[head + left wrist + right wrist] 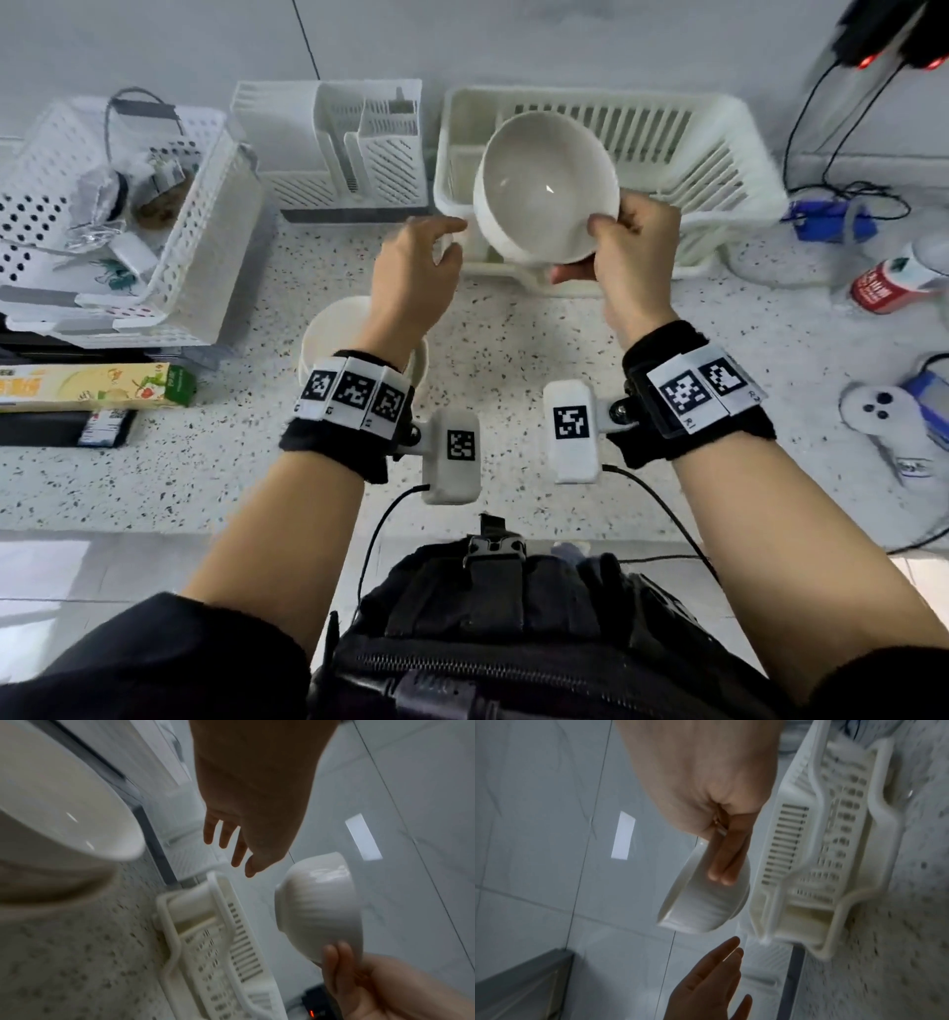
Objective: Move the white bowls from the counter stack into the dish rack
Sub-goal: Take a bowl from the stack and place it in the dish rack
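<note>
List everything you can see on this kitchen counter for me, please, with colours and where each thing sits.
held bowl: one, white, tilted in the air over the dish rack's front left
counter bowls: white, a stack near the front, under the left wrist; count unclear
dish rack: one, white, back right by the wall
cutlery holder: one, white, back centre
perforated basket: one, white, back left, holding odds and ends
long box: one, yellow and green, far left
red-labelled bottle: one, lying at right
counter: speckled white
left hand: open, beside the held bowl
right hand: fingers grip the held bowl's rim
</note>
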